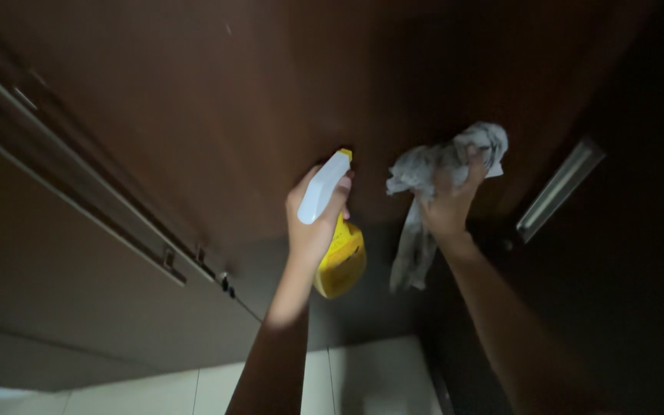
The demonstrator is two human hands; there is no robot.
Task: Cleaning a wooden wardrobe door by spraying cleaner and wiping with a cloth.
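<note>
The largest thing in view is the dark brown wooden cabinet door (217,100), smooth and flat, which fills most of the picture above both raised arms. On its right side there is one long silver metal bar handle (559,190), and at the left run pale metal rails (71,177) with small dark fittings. Below them a band of light wall tiles (347,376) shows.

Next in size is the crumpled grey cloth rag (439,173). The right hand (449,207) is clenched around its upper bunch and presses it near the door surface, while a loose tail of it hangs down. I judge it soft, light and limp, easy to hold anywhere, best gathered in the palm as it is now.

Then comes the yellow plastic spray bottle with a white trigger head (336,230). The left hand (313,223) grips it at the neck, with fingers around the trigger part, and the nozzle points up toward the door. It is probably stiff and rather light, maybe slippery if wet; the narrow neck is the safe place to hold it.

By count: one door, one bar handle, one rag, one bottle, two hands.
</note>
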